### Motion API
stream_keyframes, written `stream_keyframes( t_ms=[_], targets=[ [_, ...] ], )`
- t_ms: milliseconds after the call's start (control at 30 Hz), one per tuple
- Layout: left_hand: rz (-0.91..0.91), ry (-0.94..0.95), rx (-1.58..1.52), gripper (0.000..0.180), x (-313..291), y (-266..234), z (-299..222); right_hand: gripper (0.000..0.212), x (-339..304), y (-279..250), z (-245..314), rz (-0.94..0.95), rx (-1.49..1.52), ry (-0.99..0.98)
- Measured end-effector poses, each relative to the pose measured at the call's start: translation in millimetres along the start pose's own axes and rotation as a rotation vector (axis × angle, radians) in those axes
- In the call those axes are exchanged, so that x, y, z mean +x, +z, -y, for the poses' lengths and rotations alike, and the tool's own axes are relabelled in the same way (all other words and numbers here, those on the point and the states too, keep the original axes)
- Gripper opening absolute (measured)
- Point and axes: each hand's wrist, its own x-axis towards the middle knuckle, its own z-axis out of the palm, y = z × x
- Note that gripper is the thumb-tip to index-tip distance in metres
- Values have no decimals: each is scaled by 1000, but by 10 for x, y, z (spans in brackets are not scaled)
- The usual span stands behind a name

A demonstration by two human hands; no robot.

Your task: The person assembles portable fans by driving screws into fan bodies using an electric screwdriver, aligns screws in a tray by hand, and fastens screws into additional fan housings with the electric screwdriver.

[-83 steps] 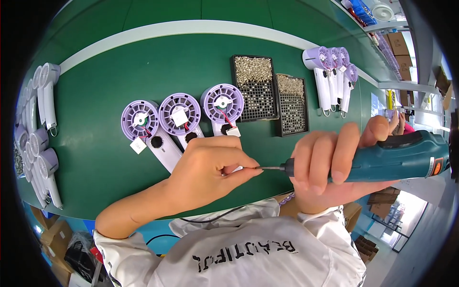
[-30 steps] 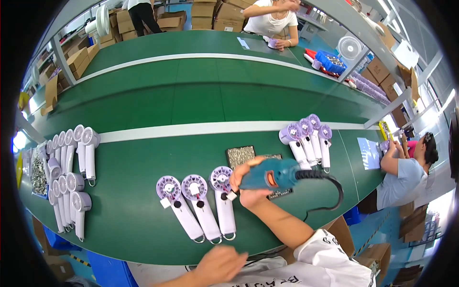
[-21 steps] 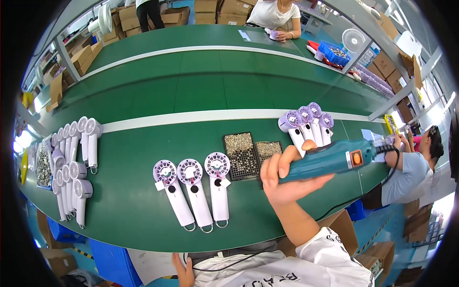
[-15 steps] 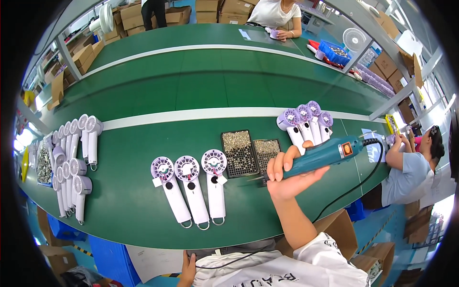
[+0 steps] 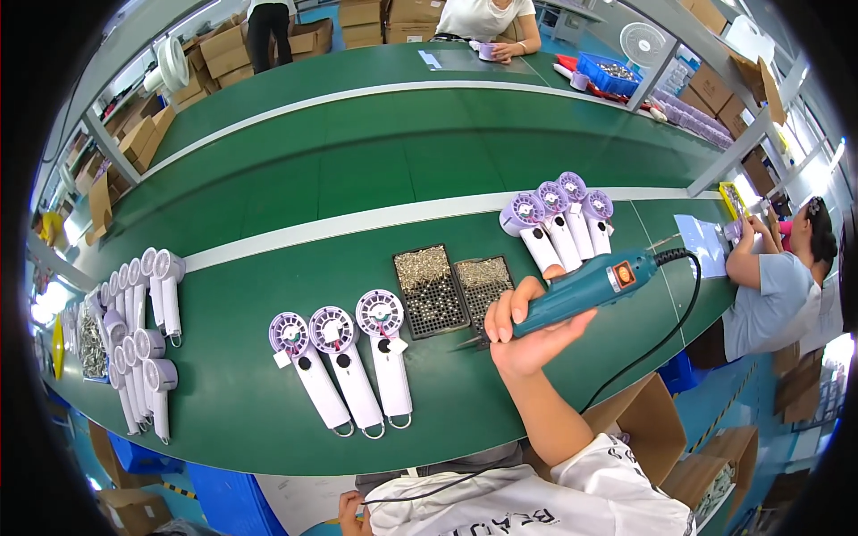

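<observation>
My right hand (image 5: 527, 335) is wrapped round a teal electric screwdriver (image 5: 581, 293), its thin bit pointing left beside two black screw trays (image 5: 431, 290). Left of the trays lie three white handheld fans (image 5: 347, 375) with lilac round heads open, showing inner parts and wires. A small white piece hangs by some heads, and metal loops end their handles. At the lower edge, close to my body, my left hand (image 5: 351, 511) has its fingers curled. A thin black cord (image 5: 420, 489) runs up to it; whether the fingers grip that cord is hidden.
Several lilac-headed fans (image 5: 556, 214) lie behind the trays, and more white fans (image 5: 143, 357) stand in groups at the left by a bin of metal parts (image 5: 92, 344). The screwdriver's black cable (image 5: 684, 326) loops down right. Co-workers sit at the right (image 5: 769, 286) and across the table (image 5: 487, 27).
The whole view has shifted, so the fans and trays sit a little further left. The screwdriver stays in my right hand at about the same height; my left hand sits lower in view, fingers curled.
</observation>
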Motion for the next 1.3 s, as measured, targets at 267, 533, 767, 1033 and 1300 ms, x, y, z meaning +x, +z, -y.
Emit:
stream_keyframes(
  t_ms=[267, 533, 767, 1033, 1300],
  targets=[
    [-243, -239, -117, 69, 557, 463, 1048, 79, 6, -15, -100, 35, 16, 30],
    [251, -349, -150, 61, 887, 338, 152, 82, -28, -110, -102, 7, -23, 17],
    [153, -250, -123, 66, 881, 654, 1086, 77, -2, -130, -136, -59, -46, 55],
    [-17, -181, -258, 49, 915, 627, 966, 77, 47, -143, -104, -68, -32, 37],
    [943, 381, 134, 57, 1018, -609, -1261, 88, 221, -247, -6, 71, -12, -113]
  ],
)
